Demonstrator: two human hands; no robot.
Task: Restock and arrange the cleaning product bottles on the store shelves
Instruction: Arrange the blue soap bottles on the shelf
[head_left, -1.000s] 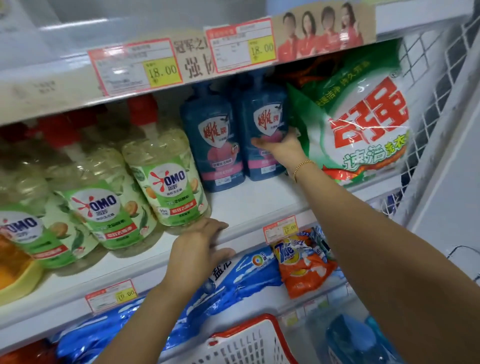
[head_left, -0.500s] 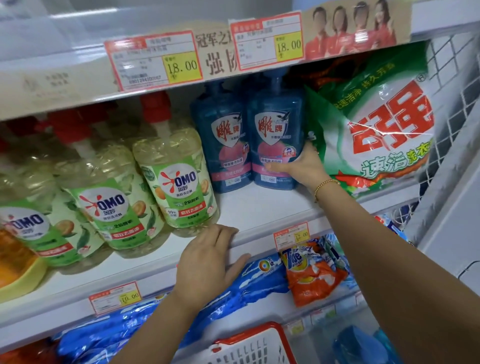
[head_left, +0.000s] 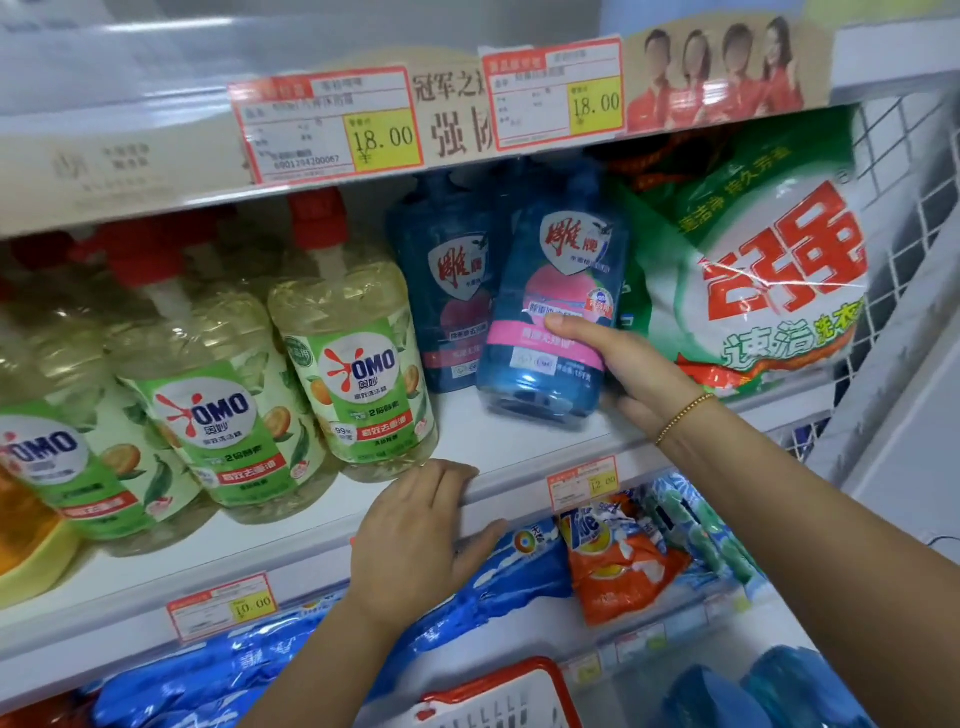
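The blue bottle is held tilted between its twin and the green bag by the right grip, curled round its side, probably for realignment. The left grip is braced, spread, on the edge of the shelf.

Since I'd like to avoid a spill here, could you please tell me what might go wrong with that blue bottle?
1. The right hand grips the blue bottle low down, tilted with its underside showing; it could slip and fall.
2. The second blue bottle stands close beside it and might get knocked over.
3. The green detergent bag leans beside it and may slump into the gap.
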